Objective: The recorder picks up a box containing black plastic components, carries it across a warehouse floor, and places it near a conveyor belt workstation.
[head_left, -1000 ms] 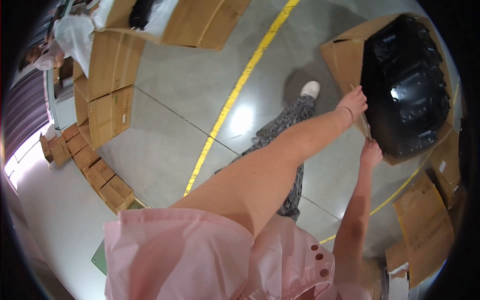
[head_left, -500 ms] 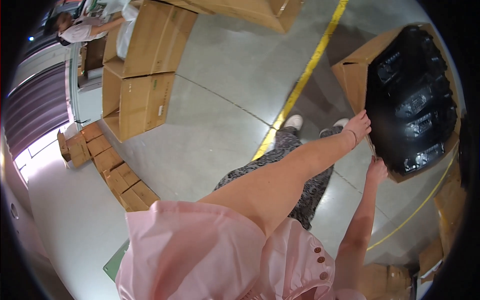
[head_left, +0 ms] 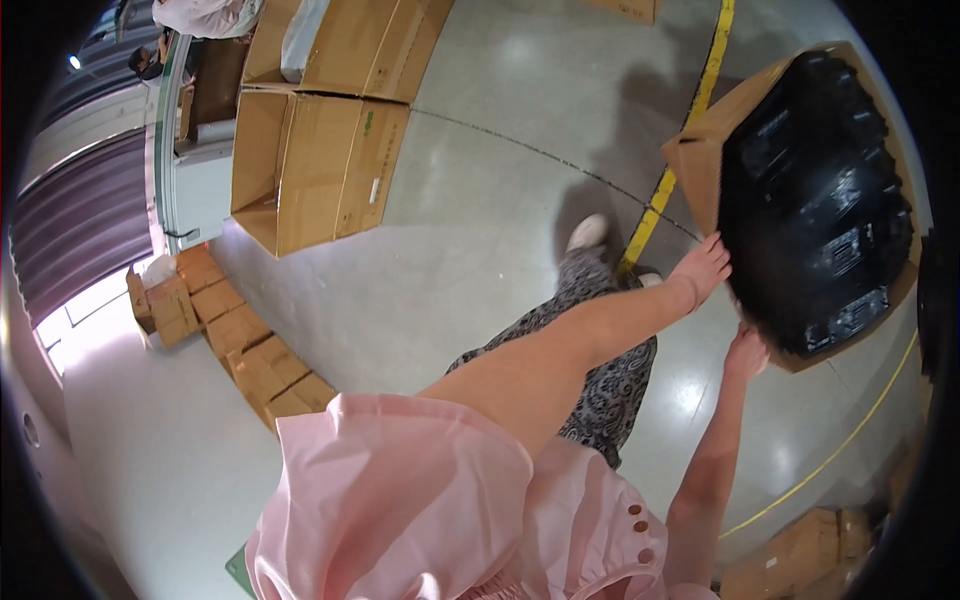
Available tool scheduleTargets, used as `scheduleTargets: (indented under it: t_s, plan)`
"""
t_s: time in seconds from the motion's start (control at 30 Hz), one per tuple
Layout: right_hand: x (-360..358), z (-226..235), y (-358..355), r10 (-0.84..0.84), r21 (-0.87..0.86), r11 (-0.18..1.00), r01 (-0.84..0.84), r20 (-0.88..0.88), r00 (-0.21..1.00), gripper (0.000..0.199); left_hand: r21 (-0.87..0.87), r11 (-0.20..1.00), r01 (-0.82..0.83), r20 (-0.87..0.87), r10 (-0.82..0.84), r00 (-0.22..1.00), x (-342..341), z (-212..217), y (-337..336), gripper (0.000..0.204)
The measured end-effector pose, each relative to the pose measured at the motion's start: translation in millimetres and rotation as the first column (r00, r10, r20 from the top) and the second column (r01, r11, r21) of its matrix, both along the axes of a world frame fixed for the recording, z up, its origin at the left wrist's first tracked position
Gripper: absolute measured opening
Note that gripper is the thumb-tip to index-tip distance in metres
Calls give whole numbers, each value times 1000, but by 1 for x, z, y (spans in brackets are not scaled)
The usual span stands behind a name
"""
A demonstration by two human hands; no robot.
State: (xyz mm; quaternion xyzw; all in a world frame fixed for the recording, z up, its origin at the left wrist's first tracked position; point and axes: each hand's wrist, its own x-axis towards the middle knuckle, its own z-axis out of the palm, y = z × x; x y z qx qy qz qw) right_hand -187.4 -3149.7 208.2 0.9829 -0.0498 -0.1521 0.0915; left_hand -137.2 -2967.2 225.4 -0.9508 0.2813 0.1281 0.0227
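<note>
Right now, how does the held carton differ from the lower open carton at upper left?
The held carton is packed with black packages; the lower carton shows bare inner walls. The held carton's mouth faces the camera; the lower carton's faces picture left. Both are open, brown cardboard.

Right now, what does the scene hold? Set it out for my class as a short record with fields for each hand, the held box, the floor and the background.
Left hand: gripping the near edge of an open box
Right hand: gripping the same edge, lower in the picture
Box contents: shiny black plastic
Floor: grey, with yellow lines
Background: large open cartons upper left; row of smaller cartons below them
</note>
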Motion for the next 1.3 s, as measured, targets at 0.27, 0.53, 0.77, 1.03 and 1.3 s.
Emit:
scheduleTargets:
  t_s: [0.27,0.53,0.77,1.03,1.3]
  plan:
    - [-159,15,105,-192,-51,981,186,-176,965,15,-92,993,75,-120,-86,989,-162,3,94,43]
    - [-218,56,224,-125,39,990,134,-182,975,18,-44,998,36,-189,-44,981,-200,72,218,48]
    - [-285,90,252,-199,30,979,202,-87,976,16,95,987,129,-71,-123,990,-270,108,241,55]
    - [-370,108,267,-243,5,970,243,65,968,19,117,980,161,33,-166,986,-349,139,253,55]
    - [-483,142,329,-226,31,974,224,44,973,15,97,985,141,9,-142,990,-451,174,311,60]
